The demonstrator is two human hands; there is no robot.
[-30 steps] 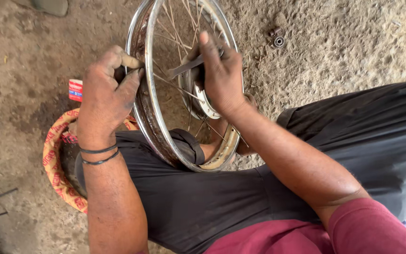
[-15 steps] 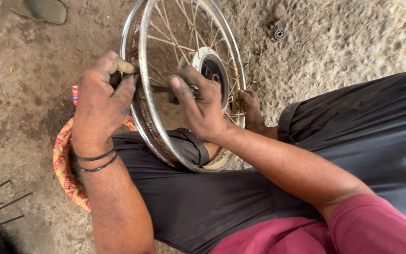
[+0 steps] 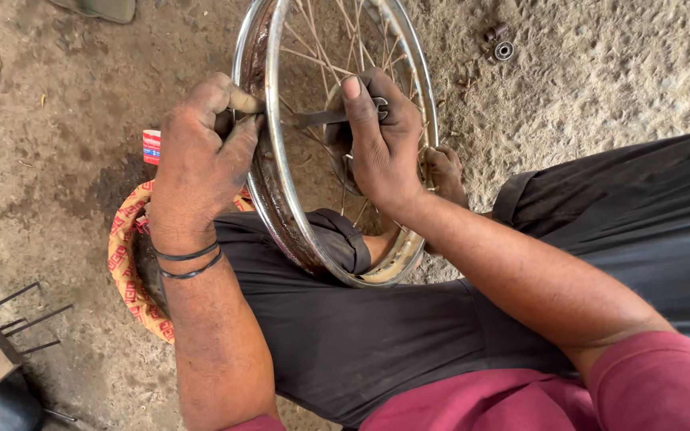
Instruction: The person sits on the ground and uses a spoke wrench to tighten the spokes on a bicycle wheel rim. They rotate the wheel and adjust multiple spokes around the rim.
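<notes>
Dusty dirt ground [image 3: 57, 120] lies all around, with small metal parts [image 3: 498, 44] at one o'clock. Upright across the lap stands a spoked wheel [image 3: 281, 199]. At nine o'clock the left hand [image 3: 197, 160] curls its fingers around the rim; the right hand [image 3: 381, 140] pinches a flat metal tool [image 3: 321, 118] at the hub.

Wheel rim [image 3: 281, 199]: metal, shiny chrome outside, rusty brown and rough inside. Spokes [image 3: 325, 60]: thin metal, dull w/ rust. Flat tool [image 3: 321, 118]: dark matt metal. Ground [image 3: 65, 96]: rough packed dirt, gritty. Trousers [image 3: 409, 335]: dark matt cloth. Seat pad [image 3: 125, 271]: woven fabric, red/yellow pattern. Wristbands [image 3: 189, 263]: black, rubbery-looking.
</notes>
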